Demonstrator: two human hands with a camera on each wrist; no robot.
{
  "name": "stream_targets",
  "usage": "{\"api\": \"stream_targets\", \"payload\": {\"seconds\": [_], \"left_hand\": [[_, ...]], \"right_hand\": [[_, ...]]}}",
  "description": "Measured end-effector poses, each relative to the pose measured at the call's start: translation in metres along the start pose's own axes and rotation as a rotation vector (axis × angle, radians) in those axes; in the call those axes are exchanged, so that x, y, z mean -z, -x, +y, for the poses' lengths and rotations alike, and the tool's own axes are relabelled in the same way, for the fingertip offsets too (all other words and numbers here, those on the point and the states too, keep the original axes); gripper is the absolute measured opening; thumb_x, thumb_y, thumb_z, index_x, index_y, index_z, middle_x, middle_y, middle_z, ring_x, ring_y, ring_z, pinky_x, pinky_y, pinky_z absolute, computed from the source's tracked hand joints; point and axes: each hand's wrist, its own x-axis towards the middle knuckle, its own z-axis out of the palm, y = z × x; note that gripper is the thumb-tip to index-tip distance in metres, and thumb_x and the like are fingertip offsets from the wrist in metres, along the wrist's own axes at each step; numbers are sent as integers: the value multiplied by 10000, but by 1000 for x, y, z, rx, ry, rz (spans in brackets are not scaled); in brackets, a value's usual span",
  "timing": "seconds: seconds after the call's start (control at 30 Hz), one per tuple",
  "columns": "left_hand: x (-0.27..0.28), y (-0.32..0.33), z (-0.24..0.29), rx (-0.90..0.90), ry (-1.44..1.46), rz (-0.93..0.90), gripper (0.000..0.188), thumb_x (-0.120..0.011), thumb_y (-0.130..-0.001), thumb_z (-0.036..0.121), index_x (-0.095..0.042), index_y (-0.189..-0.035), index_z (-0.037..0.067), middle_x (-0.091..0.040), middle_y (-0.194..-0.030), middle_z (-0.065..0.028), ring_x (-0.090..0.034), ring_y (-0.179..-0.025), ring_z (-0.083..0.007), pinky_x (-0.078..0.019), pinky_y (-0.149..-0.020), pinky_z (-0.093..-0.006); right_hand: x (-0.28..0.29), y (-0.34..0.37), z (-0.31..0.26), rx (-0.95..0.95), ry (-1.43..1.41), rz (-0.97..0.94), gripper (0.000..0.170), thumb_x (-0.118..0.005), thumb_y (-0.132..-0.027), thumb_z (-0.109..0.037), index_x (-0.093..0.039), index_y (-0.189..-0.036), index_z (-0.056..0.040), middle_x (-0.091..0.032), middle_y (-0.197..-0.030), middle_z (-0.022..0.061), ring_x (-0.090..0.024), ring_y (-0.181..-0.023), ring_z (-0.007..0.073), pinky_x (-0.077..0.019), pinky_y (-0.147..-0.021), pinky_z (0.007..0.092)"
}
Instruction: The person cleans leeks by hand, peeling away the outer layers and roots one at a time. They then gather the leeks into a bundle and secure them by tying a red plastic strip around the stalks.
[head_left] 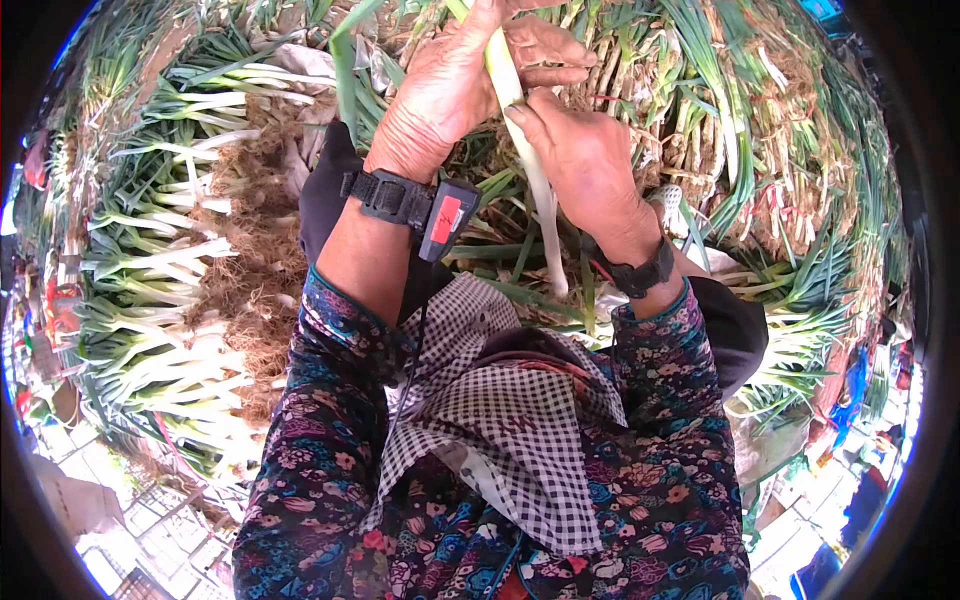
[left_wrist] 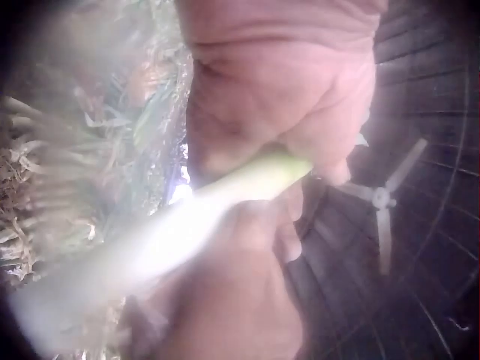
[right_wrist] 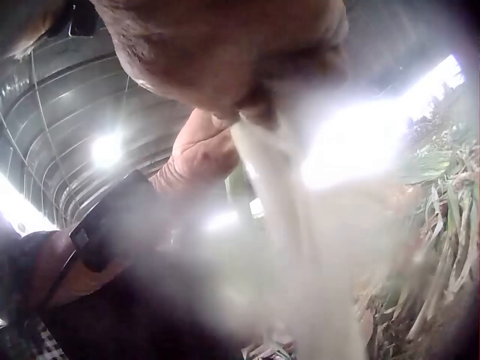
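Note:
A long green onion (head_left: 531,165) slants down across the middle of the head view, its white end hanging between the forearms. My left hand (head_left: 450,95) holds its upper, greener part, with the stalk running between thumb and fingers. Just below, my right hand (head_left: 588,165) pinches the stalk with the thumb laid on it. In the left wrist view the pale stalk (left_wrist: 161,240) passes out of the left hand (left_wrist: 277,90), blurred toward its near end. The right wrist view shows the right hand (right_wrist: 225,52) over the blurred white stalk (right_wrist: 289,217).
Rows of green onions (head_left: 165,280) with brown roots (head_left: 250,250) lie on the left. More heaped onions (head_left: 700,120) with dry stalks fill the upper right, and a bunch (head_left: 800,330) lies at the right. A checked cloth (head_left: 500,400) covers the person's lap.

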Motion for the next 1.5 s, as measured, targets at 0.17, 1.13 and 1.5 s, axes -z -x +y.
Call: {"api": "stream_targets", "payload": {"seconds": [0.17, 1.13, 1.5], "left_hand": [[-14, 7, 12, -28, -5, 125, 734, -456, -903, 592, -404, -1346, 10, -640, -902, -84, -625, -930, -255, -524, -861, -441], [4, 4, 10, -27, 121, 255, 608, -429, -925, 571, -513, -1223, 47, -565, -752, -12, -363, -442, -60, -283, -389, -197], [17, -1, -2, -102, -282, 848, 597, -605, -890, 476, -450, -1342, 118, -486, -1332, -131, -538, -1084, -251, -450, -938, -371]], "right_hand": [[-1, 42, 8, -261, -391, 24, 148, -600, -879, -148, -562, -818, -18, -533, -621, 175, -581, -543, 323, -419, -489, 384], [-6, 3, 7, 185, -121, -122, 198, -620, -856, -224, -549, -873, -40, -570, -746, 96, -597, -642, 267, -465, -528, 369], [26, 195, 102, -418, 426, -1225, 228, -533, -774, -46, -584, -996, -29, -635, -912, 160, -649, -774, 322, -510, -646, 447]]}}
